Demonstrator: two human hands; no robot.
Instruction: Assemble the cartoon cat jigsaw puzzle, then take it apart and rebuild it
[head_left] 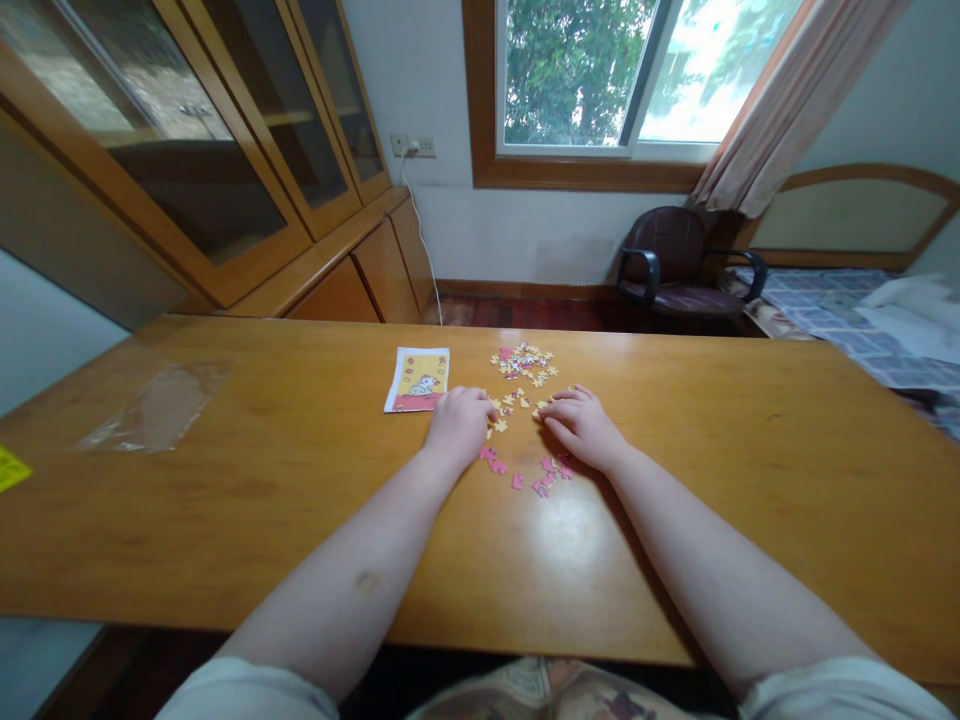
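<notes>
My left hand (459,425) rests on the table with its fingers curled at the left edge of some yellow jigsaw pieces (500,426). What lies under its fingertips is hidden. Opposite it, my right hand (581,428) has its fingers apart, the tips at the right side of the yellow group. Pink jigsaw pieces (517,481) are scattered nearer to me, in a left and a right cluster. Beyond the hands is a mixed pile of jigsaw pieces (525,360). A picture card (421,364) with a white animal on yellow and pink lies beside my left hand.
A clear plastic bag (161,400) lies flat on the wooden table (300,500) at left. A yellow label (11,467) shows at the left edge. Behind the table are a glass-door cabinet (300,215), an office chair (667,260) and a bed (825,310).
</notes>
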